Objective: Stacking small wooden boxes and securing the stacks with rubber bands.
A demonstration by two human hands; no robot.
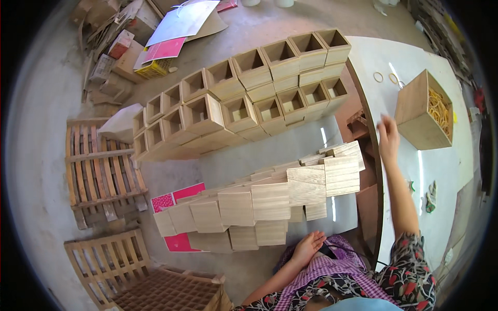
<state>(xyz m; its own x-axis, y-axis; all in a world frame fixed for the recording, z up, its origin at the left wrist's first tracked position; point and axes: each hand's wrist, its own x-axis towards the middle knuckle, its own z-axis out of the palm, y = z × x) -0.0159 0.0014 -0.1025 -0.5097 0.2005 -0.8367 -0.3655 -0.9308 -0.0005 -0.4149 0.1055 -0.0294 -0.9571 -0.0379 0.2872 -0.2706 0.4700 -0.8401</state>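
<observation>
My left hand (309, 248) is in front of my body, beside the near rows of wooden blocks or closed boxes (271, 202). Its fingers lie straight and together, and nothing shows in them. Over the left edge of the white table on the right reaches my right hand (388, 136), its fingertips smeared by motion. Nearest to it is a wooden box (413, 110) lying on its side, with yellow rubber bands (439, 115) inside. Two loose rubber bands (378, 77) lie on the table beyond the hand.
Beyond the near rows stand two-high rows of open-topped wooden boxes (251, 72). Slatted wooden pallets (106, 166) lie at the left. The white table (441, 166) carries a small green-and-white item (431, 197). Cartons (127, 62) and pink-and-white sheets (176, 31) are piled at the far left.
</observation>
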